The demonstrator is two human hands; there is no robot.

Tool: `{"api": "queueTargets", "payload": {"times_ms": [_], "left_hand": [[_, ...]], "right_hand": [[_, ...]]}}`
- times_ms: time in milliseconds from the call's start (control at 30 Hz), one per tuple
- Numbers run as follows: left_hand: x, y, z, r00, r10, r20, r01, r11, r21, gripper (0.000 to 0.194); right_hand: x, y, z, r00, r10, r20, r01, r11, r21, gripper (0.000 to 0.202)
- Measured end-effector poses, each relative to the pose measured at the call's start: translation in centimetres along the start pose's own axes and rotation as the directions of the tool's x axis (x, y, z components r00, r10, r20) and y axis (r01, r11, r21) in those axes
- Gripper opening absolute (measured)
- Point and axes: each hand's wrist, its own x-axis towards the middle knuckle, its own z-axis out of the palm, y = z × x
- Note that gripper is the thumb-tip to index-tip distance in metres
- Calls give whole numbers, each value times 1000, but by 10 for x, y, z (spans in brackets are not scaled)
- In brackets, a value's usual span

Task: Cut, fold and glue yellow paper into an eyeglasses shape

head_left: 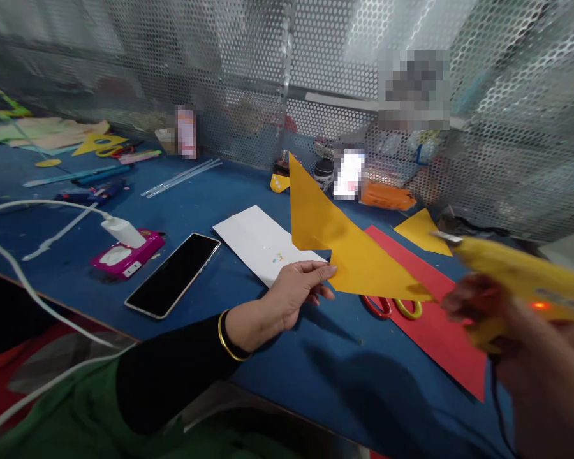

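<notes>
My left hand (291,294) pinches the lower left edge of a cut piece of yellow paper (358,258), between thumb and fingers. The paper is held above the table, with one pointed tip up and another reaching right. At the right, my right hand (502,319) is wrapped around a yellow glue gun (521,264), somewhat blurred; an orange light glows on its side. The gun's nozzle points left, apart from the paper. Under the yellow paper lie a red sheet (452,344) and scissors (408,310) with red and yellow handles, their blades hidden. A white sheet (253,236) lies behind my left hand.
On the blue table (287,363) are a black-screened phone (175,274) and a pink socket box (129,255) with a white charger and cable. Clear sticks (182,177), another glue gun (95,191) and a yellow paper scrap (423,231) lie farther back. A perforated metal screen (239,70) stands behind.
</notes>
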Motion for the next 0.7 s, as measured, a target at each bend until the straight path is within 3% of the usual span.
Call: {"api": "queueTargets", "payload": {"times_ms": [33, 100, 267, 700], "left_hand": [[-1, 1, 1, 1000, -14, 5, 14, 1000, -15, 9], [-2, 1, 2, 999, -32, 17, 33, 998, -47, 7], [-1, -1, 1, 997, -26, 78, 34, 993, -111, 5], [1, -5, -3, 977, -18, 213, 43, 992, -115, 13]], "right_hand": [[-10, -6, 10, 993, 73, 89, -75, 997, 15, 41], [-22, -10, 22, 982, 79, 172, -88, 995, 40, 37], [-16, -3, 31, 920, -150, 363, 150, 988, 29, 31], [-17, 3, 33, 940, -32, 340, 82, 987, -135, 49]]}}
